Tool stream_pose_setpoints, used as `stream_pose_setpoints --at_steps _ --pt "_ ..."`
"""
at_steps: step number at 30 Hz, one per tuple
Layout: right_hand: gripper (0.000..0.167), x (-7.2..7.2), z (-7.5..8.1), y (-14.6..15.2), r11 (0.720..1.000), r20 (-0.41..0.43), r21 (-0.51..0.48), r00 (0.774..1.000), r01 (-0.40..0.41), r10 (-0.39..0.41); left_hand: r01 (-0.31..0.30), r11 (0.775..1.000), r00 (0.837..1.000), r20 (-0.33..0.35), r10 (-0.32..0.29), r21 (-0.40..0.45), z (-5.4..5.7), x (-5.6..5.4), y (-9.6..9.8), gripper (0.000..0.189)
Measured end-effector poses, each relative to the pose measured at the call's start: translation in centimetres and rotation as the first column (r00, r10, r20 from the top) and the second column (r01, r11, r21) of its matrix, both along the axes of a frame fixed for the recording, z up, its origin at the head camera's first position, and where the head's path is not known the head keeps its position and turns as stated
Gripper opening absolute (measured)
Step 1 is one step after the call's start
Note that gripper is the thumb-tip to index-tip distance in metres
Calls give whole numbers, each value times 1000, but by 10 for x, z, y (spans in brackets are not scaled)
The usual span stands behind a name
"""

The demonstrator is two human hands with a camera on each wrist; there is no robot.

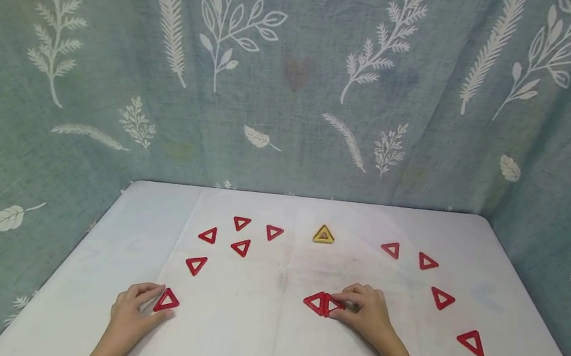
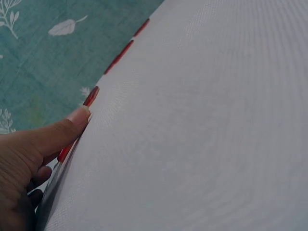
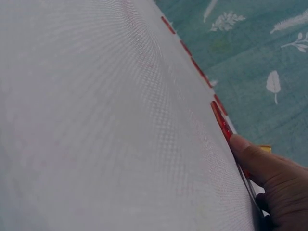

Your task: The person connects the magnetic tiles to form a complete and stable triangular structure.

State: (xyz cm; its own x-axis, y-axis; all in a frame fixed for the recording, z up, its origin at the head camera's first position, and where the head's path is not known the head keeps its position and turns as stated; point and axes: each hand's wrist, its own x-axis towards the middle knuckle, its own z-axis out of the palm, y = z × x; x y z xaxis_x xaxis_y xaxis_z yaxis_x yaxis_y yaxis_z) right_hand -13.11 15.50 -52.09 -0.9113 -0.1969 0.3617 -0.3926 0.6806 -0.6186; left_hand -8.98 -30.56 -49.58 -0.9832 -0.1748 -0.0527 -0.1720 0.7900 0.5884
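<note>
At the front left, my left hand [image 1: 130, 308] holds a red triangle frame [image 1: 158, 307] lying on the white table, its thumb on one side and fingertips on the other. My right hand [image 1: 367, 315] pinches a second red triangle frame [image 1: 327, 311] near the middle. That piece sits side against side with another red triangle frame [image 1: 306, 301], their straight edges touching. In the left wrist view the thumb [image 2: 72, 122] lies along a red edge. The right thumb [image 3: 245, 147] presses a red piece [image 3: 222, 122] in the right wrist view.
Several loose red triangles lie at the back left, one of them at the table's left [image 1: 196, 259]. More lie along the right, the nearest being a red triangle [image 1: 481, 348]. A yellow triangle [image 1: 316, 240] stands at the back middle. Behind the white table [image 1: 242, 341] hangs a green leaf-print curtain [image 1: 290, 142].
</note>
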Motion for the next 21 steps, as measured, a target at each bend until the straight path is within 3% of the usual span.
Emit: stream_pose_setpoints --at_steps 3,7,16,21 --pt "34 0 0 1 1000 -5 -5 1000 -5 5 23 999 998 -56 -25 -38 -4 1 1 67" --pt "34 1 0 2 1000 0 2 1000 -7 7 9 997 994 -105 -16 -71 -8 2 4 57" --pt "33 2 0 1 1000 -23 -14 1000 3 -3 -17 998 999 -40 15 -62 -7 2 7 50" --pt "32 2 -2 -1 999 -52 -31 999 7 -9 1 998 1000 -31 -3 -61 -6 2 9 54"
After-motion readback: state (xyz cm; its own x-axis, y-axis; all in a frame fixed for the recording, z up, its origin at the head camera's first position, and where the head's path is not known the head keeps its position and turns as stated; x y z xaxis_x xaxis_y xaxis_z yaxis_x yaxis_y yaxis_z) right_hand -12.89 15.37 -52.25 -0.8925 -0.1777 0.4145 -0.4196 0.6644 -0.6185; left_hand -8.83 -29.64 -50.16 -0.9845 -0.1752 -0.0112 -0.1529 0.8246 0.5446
